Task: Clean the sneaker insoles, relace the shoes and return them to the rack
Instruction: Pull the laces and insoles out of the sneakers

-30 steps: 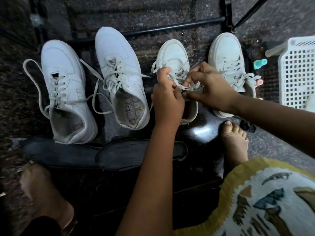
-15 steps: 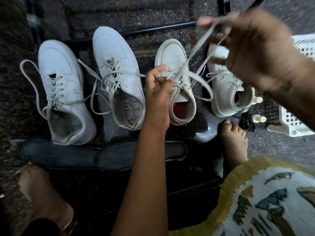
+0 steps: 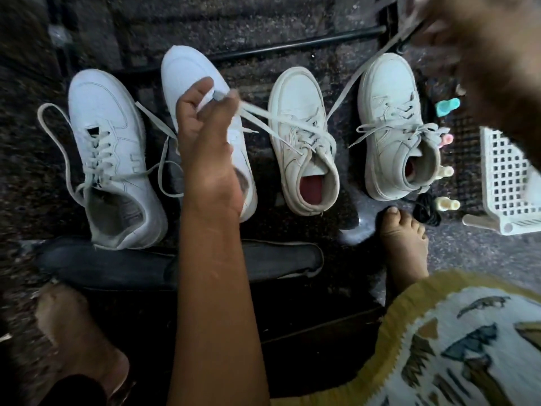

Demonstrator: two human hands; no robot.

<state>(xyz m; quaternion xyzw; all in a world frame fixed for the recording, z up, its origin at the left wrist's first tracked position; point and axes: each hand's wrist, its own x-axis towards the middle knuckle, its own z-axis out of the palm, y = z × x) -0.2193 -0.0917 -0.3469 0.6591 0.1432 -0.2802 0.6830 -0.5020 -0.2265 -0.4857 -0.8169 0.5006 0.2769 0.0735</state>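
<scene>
I'm pinching one end of the soft, limp lace (image 3: 263,112) in my left hand (image 3: 205,127), above the third sneaker (image 3: 295,92). My blurred right hand (image 3: 480,45) is seemingly gripping the other end. I'm judging it light and best held near its stiff tips.

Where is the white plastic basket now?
In the head view, the basket lies on the floor at the right edge, right of the rightmost sneaker.

Dim scene; floor glare (image 3: 358,230); right hand (image 3: 483,51) motion-blurred.
</scene>
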